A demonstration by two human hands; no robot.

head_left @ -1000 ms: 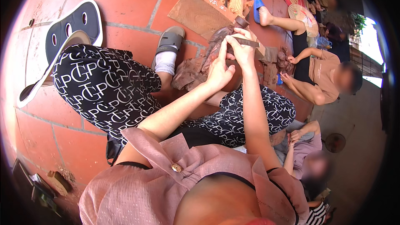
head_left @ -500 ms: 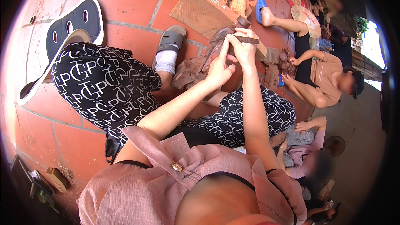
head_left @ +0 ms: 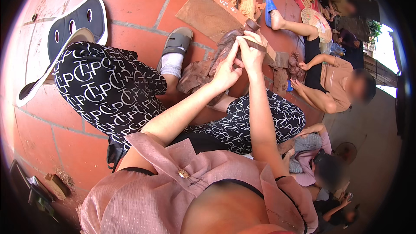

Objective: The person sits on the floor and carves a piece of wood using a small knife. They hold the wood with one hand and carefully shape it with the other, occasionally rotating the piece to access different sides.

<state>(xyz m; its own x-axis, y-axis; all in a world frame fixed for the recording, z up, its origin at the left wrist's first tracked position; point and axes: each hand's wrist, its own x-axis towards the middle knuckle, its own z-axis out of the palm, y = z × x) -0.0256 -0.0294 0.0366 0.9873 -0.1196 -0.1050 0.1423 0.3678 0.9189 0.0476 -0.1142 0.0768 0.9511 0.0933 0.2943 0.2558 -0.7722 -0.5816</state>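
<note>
Upper centre of the frame: your left hand steadies the reddish wood carving propped against your knee, fingers closed on it. Your right hand pinches a small strip-like tool there. You seem mid-finishing; next needs short, controlled strokes.

We have a single view, from a fisheye camera worn on the head; it looks steeply down over our own chest and lap, so our forearms rise from the lower middle of the frame toward the upper centre; the red tiled floor fills the upper left, its joints bending toward the dark rim; a seated person shows small at the right edge; no second view overlaps it.
</note>
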